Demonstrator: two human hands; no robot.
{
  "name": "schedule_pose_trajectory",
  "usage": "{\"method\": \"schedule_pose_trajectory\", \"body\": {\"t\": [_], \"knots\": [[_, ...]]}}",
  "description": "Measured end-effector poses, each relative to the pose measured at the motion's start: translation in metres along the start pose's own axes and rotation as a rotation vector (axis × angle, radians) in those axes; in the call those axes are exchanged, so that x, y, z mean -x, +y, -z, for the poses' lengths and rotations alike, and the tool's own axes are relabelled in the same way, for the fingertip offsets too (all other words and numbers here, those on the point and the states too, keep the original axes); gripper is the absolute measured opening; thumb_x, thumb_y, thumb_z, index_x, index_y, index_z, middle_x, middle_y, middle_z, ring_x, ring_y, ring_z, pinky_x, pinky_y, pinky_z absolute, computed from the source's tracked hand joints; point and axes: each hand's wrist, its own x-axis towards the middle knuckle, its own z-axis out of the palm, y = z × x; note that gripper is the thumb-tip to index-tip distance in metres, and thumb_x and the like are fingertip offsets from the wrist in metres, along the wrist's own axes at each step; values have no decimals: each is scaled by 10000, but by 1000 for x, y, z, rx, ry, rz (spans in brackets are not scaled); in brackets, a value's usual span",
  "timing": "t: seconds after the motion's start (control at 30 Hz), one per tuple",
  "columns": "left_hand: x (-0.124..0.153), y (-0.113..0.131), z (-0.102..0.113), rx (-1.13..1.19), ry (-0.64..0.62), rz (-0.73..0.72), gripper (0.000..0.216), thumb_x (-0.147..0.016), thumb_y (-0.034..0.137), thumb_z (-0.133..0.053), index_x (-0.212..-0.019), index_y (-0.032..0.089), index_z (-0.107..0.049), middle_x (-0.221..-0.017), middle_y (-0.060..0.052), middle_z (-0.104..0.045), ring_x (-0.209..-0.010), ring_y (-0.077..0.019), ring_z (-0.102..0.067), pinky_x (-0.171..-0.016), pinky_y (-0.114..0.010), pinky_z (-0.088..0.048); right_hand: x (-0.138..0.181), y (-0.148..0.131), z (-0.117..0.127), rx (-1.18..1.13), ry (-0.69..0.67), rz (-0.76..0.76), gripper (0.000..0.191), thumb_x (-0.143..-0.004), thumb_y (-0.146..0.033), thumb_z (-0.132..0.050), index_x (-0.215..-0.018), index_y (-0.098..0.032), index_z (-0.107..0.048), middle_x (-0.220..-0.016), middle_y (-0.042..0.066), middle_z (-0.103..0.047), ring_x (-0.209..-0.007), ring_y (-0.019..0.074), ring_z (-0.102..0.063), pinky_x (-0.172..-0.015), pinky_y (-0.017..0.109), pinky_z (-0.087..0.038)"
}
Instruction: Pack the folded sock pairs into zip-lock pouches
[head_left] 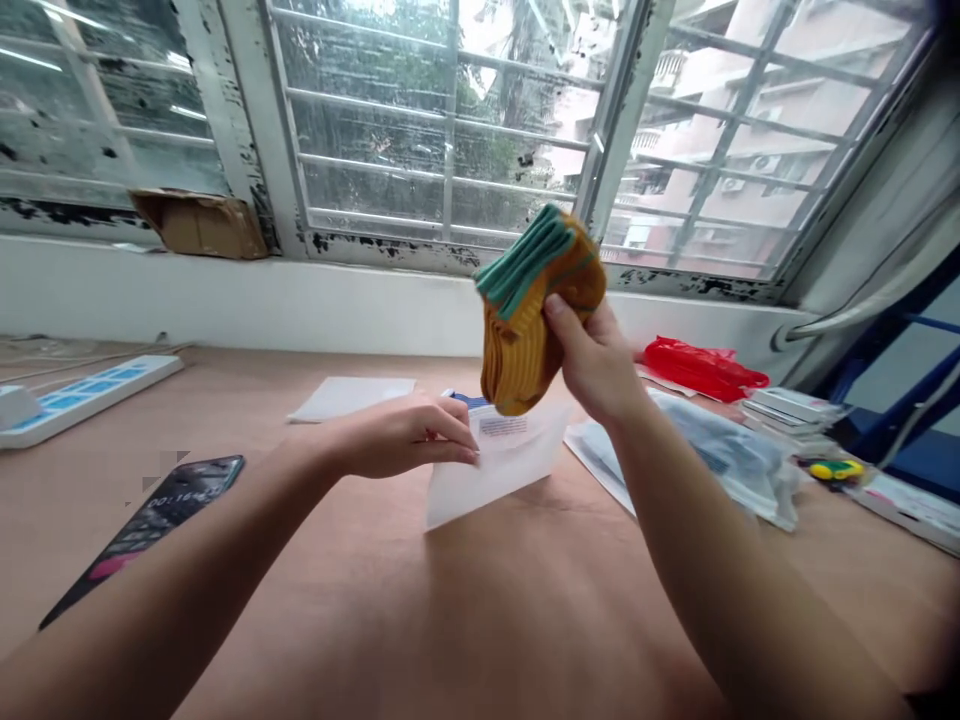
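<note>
My right hand (596, 350) is closed around a folded bundle of socks (525, 320), mustard yellow with green ribbed cuffs, raised above the table. Below it, my left hand (416, 435) pinches a translucent white plastic bag (487, 490) near its left edge. This bag has a blue strip along its top and a small block of printed text. The socks hang just over the bag's upper edge, and I cannot tell whether they touch it.
A phone (157, 520) and a white power strip (97, 395) lie on the left. A flat white packet (352, 395) is behind my left hand. On the right are filled clear bags (720, 450), a red plastic bag (701, 368) and stacked boxes (791, 410). A cardboard box (202, 225) sits on the windowsill.
</note>
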Motion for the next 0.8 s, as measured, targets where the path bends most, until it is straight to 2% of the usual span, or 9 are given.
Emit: {"method": "schedule_pose_trajectory", "body": {"t": [0.13, 0.3, 0.4, 0.5, 0.6, 0.67, 0.73, 0.8], "knots": [[0, -4, -1, -6, 6, -14, 241, -941, 358, -538, -964, 273, -762, -912, -49, -651, -823, -168, -576, -723, -269, -444, 25, 0, -5, -48, -201, -50, 323, -980, -469, -406, -1230, -271, -458, -1119, 24, -627, -1034, 181, -613, -851, 321, -547], [-2, -10, -9, 25, 59, 13, 185, -898, 346, -602, -970, 276, -757, -954, -50, -659, -858, -179, -588, -701, -266, -463, 39, 4, 13, 78, -472, -125, 189, -928, -341, -504, -1086, -238, -512, -926, 1, -646, -844, 166, -600, -742, 275, -495], [-4, -15, -23, 62, 219, 26, 140, -876, 305, -621, -923, 233, -731, -1008, -57, -631, -880, -175, -588, -674, -253, -469, 37, 3, 26, 203, -561, -175, 141, -884, -316, -542, -989, -223, -542, -818, -15, -629, -725, 147, -561, -640, 242, -443], [-5, -23, -44, 101, 472, 67, 110, -869, 279, -613, -866, 200, -691, -1071, -73, -603, -964, -192, -577, -696, -258, -475, 31, -1, 32, 244, -630, -228, 160, -847, -317, -560, -970, -215, -565, -797, -16, -636, -678, 141, -552, -594, 229, -415], [-7, -33, -67, 320, 707, 157, 189, -825, 301, -669, -979, 197, -638, -1090, -77, -615, -922, -187, -606, -703, -271, -490, 27, -5, 30, 244, -713, -279, 207, -785, -284, -580, -975, -207, -612, -811, -11, -653, -695, 152, -564, -594, 234, -412], [-8, -39, -79, 580, 775, 236, 289, -816, 358, -683, -1035, 186, -606, -957, -60, -664, -787, -169, -631, -658, -270, -499, 26, -6, 26, 250, -768, -319, 220, -751, -268, -582, -950, -201, -650, -799, -8, -657, -699, 161, -565, -594, 241, -404], [-9, -43, -87, 782, 800, 301, 308, -811, 422, -684, -974, 165, -630, -806, -41, -686, -697, -164, -633, -621, -266, -497, 27, -7, 21, 253, -810, -359, 224, -733, -284, -595, -920, -196, -680, -770, -4, -656, -687, 166, -561, -589, 250, -393], [-10, -44, -90, 867, 836, 326, 314, -798, 453, -694, -884, 153, -670, -743, -38, -698, -686, -168, -633, -620, -262, -496, 28, -8, 15, 255, -829, -380, 236, -727, -319, -615, -909, -194, -697, -751, 0, -652, -676, 166, -552, -586, 255, -382]]}}
